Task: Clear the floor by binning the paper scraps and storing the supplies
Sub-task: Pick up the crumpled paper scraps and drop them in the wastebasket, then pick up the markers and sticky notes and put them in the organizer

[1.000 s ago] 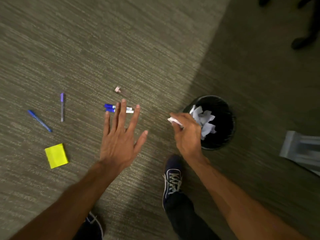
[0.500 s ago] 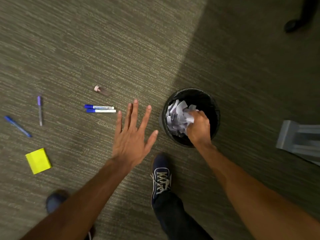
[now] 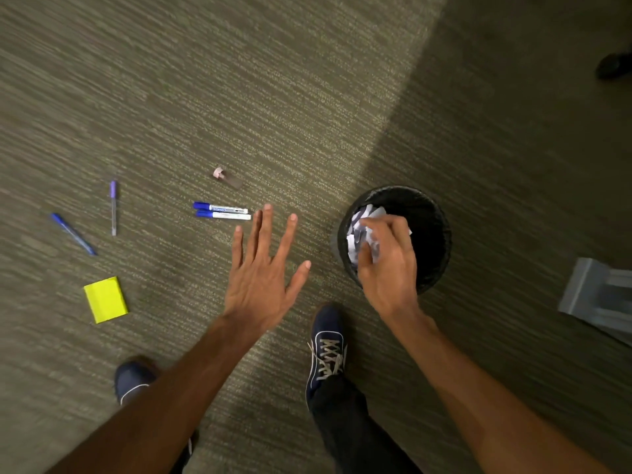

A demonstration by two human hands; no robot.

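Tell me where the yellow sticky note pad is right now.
The yellow sticky note pad lies on the carpet at the left of the head view, below the blue pen and left of the open left hand.

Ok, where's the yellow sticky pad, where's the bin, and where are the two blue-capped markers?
yellow sticky pad point(image 3: 106, 299), head view, middle of its top sheet.
bin point(image 3: 434, 234), head view, dark inner wall on the right side.
two blue-capped markers point(image 3: 225, 212), head view, white barrels where the pair lies side by side.

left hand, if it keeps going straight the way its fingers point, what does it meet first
Probably the two blue-capped markers: the left hand is spread flat, fingertips pointing at their near ends. Its height above the carpet is unclear, so it might pass over them.
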